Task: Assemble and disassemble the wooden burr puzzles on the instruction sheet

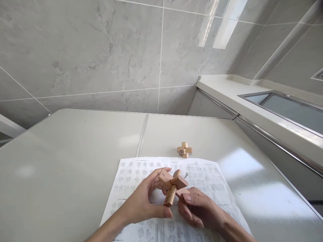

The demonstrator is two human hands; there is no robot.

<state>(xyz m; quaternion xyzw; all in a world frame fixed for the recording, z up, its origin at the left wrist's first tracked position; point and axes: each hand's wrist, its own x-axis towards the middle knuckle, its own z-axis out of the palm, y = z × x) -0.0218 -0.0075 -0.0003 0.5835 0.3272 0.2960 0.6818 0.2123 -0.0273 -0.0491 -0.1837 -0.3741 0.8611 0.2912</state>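
Note:
Both hands hold a wooden interlocking puzzle (173,186) of crossed pale wood bars just above a printed instruction sheet (214,183). My left hand (145,201) curls round its left side, fingertips on the upper bar and thumb below. My right hand (195,208) grips its right lower side with bent fingers. A second, smaller assembled wooden puzzle (184,149) rests on the table beyond the sheet, untouched.
The sheet lies on a pale grey table (70,158) with a seam (141,136) down its middle. A grey tiled wall rises behind. A white ledge (227,90) and a window frame (290,107) run along the right.

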